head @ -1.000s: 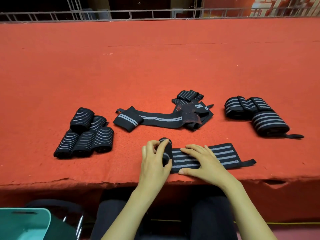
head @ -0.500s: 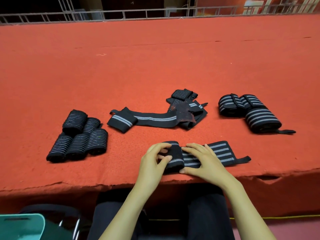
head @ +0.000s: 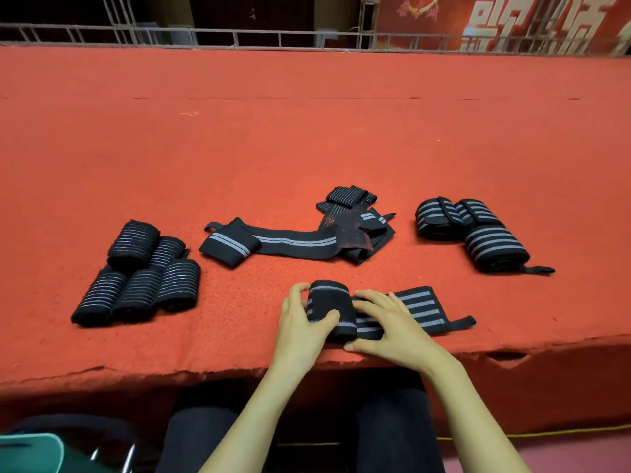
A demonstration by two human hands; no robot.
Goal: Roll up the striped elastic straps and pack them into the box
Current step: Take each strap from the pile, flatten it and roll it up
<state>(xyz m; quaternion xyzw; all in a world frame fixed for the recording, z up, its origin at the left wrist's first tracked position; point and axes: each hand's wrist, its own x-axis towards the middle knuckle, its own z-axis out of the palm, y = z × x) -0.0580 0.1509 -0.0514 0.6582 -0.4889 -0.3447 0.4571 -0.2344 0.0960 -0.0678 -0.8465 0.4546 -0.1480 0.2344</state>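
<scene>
Roughly halfway is how the task is judged to stand. On the red tabletop (head: 307, 148), loose straps (head: 297, 242) are heaped at the centre, not yet rolled. Five rolls (head: 136, 274) are clustered to their left and three rolls (head: 471, 233) to their right, all wound but none boxed. At the near edge one strap (head: 420, 308) is partly wound: its rolled end is gripped by the curled left hand (head: 300, 322), and its flat tail is pressed down by the straight fingers of the right hand (head: 386, 322). Only a corner of a teal bin (head: 34, 452) is seen below; whether it is the box cannot be told.
</scene>
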